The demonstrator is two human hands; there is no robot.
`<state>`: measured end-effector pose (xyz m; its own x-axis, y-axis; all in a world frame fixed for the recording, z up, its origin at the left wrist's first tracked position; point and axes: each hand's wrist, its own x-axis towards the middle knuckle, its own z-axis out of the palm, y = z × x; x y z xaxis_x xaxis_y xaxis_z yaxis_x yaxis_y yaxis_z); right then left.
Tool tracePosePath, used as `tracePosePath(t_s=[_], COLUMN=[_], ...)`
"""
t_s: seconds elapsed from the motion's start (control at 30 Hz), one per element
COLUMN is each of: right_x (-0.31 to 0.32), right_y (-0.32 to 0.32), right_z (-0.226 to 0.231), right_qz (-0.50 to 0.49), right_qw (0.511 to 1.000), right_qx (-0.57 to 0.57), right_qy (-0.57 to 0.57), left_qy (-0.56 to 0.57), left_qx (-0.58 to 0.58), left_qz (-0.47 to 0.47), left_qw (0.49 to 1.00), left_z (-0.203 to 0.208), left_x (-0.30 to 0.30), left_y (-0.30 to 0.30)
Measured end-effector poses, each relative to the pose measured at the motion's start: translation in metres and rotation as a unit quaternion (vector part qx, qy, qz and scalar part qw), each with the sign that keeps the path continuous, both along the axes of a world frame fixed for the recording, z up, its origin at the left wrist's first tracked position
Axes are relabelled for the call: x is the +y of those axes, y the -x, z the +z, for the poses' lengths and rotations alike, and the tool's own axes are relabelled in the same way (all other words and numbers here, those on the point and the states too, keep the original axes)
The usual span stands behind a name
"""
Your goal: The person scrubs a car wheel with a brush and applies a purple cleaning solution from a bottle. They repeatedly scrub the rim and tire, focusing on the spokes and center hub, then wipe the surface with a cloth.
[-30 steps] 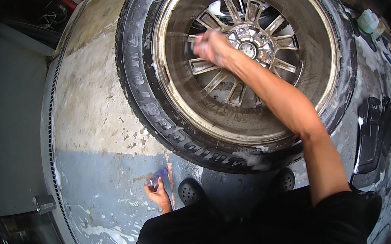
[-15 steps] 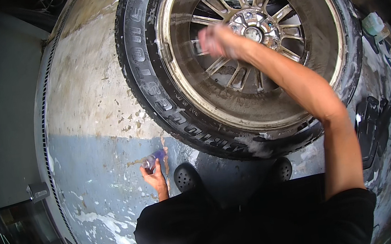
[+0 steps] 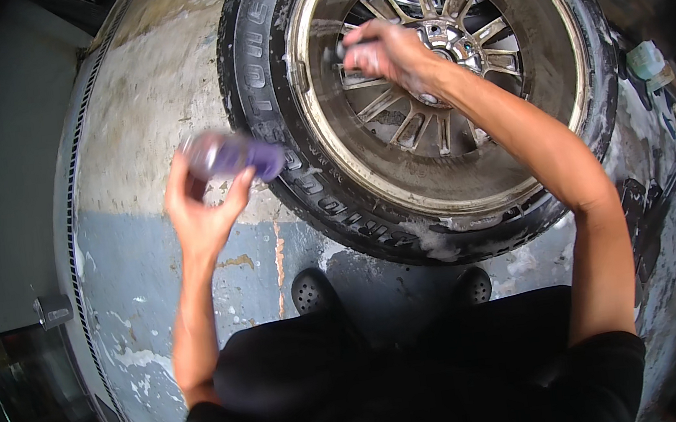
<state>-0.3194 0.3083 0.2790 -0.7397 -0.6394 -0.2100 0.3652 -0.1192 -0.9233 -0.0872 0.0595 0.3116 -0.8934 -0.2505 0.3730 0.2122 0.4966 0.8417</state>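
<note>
My left hand (image 3: 206, 219) is raised beside the tyre, thumb and fingers wrapped round a bottle (image 3: 230, 157). The bottle is see-through, with purple at the end toward the tyre, and motion smears it. A large black tyre (image 3: 337, 203) lies flat on the floor with soap suds on its sidewall. Inside it sits a dirty metal wheel rim (image 3: 417, 130) with several spokes round a hub. Over the rim's left spokes, my right hand (image 3: 390, 53) is closed, wet with foam. Something small and dark shows at its fingers, too blurred to name.
Foam streaks the blue and bare concrete floor (image 3: 133, 261). A drain grate (image 3: 74, 226) runs along the left wall. On the right are a pale green container (image 3: 645, 59) and a dark tool or case (image 3: 638, 212). My black clogs (image 3: 312, 292) stand close to the tyre.
My left hand has lifted the bottle from low over the floor, up and to the left, beside the tyre. My right hand stays over the left spokes, its fingers turned slightly.
</note>
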Motion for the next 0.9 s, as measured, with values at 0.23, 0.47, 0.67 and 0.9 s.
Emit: tracePosePath(t_s=[0.23, 0.47, 0.67, 0.9], right_x=[0.033, 0.062, 0.049, 0.025], right_y=[-0.028, -0.029, -0.045, -0.024], right_z=[-0.013, -0.045, -0.040, -0.050], right_qz=[0.270, 0.316, 0.422, 0.115], right_qw=[0.892, 0.824, 0.633, 0.951], right_qx=[0.047, 0.046, 0.044, 0.028], right_qy=[-0.360, -0.468, -0.647, -0.286], left_qy=[0.071, 0.051, 0.019, -0.052], left_qx=[0.006, 0.052, 0.100, 0.141], left_qz=[-0.273, -0.251, -0.222, -0.247], left_qw=[0.959, 0.965, 0.970, 0.957], left_z=[0.047, 0.063, 0.043, 0.037], left_x=[0.070, 0.094, 0.086, 0.074], left_y=[0.102, 0.157, 0.167, 0.167])
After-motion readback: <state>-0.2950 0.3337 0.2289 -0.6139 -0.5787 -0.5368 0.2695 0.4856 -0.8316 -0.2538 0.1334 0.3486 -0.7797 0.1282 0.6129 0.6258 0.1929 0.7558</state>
